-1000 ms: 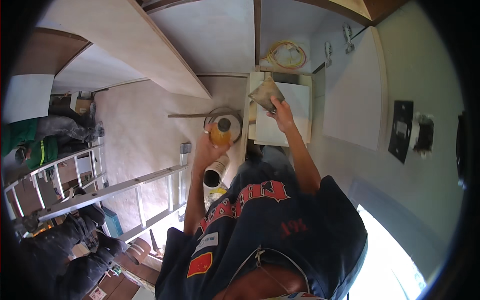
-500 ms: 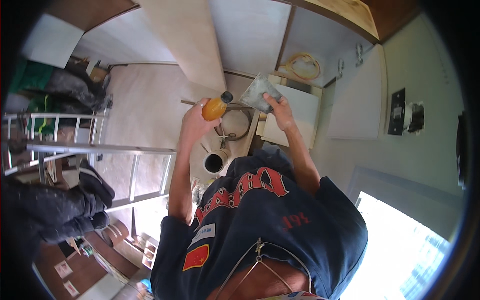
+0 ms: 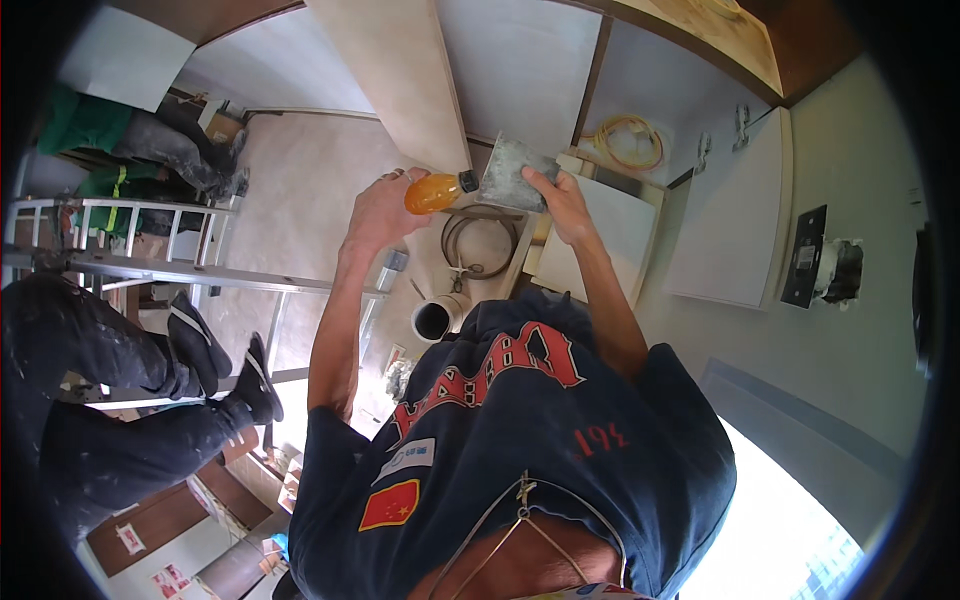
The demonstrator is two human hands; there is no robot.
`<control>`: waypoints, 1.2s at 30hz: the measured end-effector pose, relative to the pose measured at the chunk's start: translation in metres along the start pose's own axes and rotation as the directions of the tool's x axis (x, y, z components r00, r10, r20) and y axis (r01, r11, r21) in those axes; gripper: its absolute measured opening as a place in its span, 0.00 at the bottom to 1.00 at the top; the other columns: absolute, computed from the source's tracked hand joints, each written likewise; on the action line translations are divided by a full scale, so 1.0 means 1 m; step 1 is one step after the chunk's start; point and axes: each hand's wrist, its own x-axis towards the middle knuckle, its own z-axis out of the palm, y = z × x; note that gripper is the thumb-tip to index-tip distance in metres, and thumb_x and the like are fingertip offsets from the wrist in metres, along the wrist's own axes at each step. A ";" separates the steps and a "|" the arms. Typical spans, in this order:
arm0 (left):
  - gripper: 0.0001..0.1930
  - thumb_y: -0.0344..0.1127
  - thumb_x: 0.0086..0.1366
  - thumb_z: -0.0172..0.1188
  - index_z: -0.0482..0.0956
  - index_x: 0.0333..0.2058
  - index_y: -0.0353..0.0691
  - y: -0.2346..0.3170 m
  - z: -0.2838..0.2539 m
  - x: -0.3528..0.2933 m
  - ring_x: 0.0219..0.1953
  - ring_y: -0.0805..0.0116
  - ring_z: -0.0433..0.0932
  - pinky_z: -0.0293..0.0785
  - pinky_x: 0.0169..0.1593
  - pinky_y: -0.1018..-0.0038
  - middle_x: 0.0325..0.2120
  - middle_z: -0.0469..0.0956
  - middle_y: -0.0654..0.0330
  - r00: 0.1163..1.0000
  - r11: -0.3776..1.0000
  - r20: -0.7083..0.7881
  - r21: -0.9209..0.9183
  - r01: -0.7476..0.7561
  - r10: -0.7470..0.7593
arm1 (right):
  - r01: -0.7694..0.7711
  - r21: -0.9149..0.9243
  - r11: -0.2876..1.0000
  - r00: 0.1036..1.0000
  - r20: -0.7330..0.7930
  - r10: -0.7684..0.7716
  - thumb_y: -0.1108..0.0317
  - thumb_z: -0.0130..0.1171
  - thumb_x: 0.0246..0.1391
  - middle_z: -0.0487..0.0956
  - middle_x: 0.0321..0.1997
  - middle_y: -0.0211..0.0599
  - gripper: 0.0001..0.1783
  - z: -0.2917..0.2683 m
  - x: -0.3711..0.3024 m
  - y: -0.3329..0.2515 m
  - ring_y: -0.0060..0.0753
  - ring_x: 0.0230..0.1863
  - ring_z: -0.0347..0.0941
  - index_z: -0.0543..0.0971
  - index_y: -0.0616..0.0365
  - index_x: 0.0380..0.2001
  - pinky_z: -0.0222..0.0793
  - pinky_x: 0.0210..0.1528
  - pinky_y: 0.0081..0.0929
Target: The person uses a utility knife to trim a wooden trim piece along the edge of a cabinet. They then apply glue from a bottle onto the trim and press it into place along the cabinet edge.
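Observation:
My left hand (image 3: 385,208) is wrapped round a clear bottle of orange liquid (image 3: 432,195). The bottle lies nearly level, its black cap (image 3: 468,181) pointing right, close beside a flat grey plate. This squarish plate (image 3: 512,180), whitish and mottled as if smeared, is gripped at its right edge by my right hand (image 3: 562,203), thumb on top. I cannot tell whether the cap touches the plate. Both arms are stretched out ahead of my dark shirt.
Below my hands are a coiled hose (image 3: 478,243) and a round, dark-mouthed tube (image 3: 433,320). A metal ladder (image 3: 215,270) stands at left, with a person's dark trouser legs (image 3: 110,370) beside it. A white cabinet door (image 3: 735,215) and an electrical plate (image 3: 806,256) are at right.
The bottle has tipped from slanting upward to nearly level, its cap now nearer the plate. The plate has turned a little. The person's feet at left have moved apart.

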 end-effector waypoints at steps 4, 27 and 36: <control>0.29 0.38 0.50 0.72 0.76 0.52 0.48 0.003 -0.002 0.013 0.46 0.52 0.80 0.77 0.50 0.61 0.43 0.80 0.56 0.998 0.997 -0.014 0.050 -0.058 0.058 | 0.058 0.035 0.998 0.998 0.002 -0.058 0.59 0.63 0.62 0.82 0.38 0.28 0.16 -0.001 -0.005 -0.020 0.16 0.36 0.74 0.83 0.64 0.41 0.70 0.39 0.22; 0.29 0.39 0.49 0.72 0.77 0.52 0.54 0.024 -0.022 0.043 0.46 0.56 0.80 0.78 0.50 0.61 0.42 0.80 0.58 0.978 0.961 -0.017 0.192 -0.201 0.208 | -0.010 -0.123 0.992 0.999 -0.040 0.005 0.51 0.70 0.53 0.72 0.34 0.28 0.25 -0.011 -0.004 -0.077 0.18 0.36 0.65 0.76 0.63 0.37 0.64 0.39 0.21; 0.30 0.38 0.48 0.74 0.77 0.52 0.53 0.017 -0.027 0.049 0.47 0.56 0.80 0.78 0.50 0.61 0.42 0.80 0.58 0.971 0.941 -0.001 0.249 -0.231 0.239 | 0.029 -0.071 0.997 0.999 -0.018 -0.031 0.54 0.69 0.56 0.76 0.39 0.33 0.26 -0.010 0.014 -0.057 0.21 0.43 0.69 0.76 0.68 0.42 0.67 0.43 0.21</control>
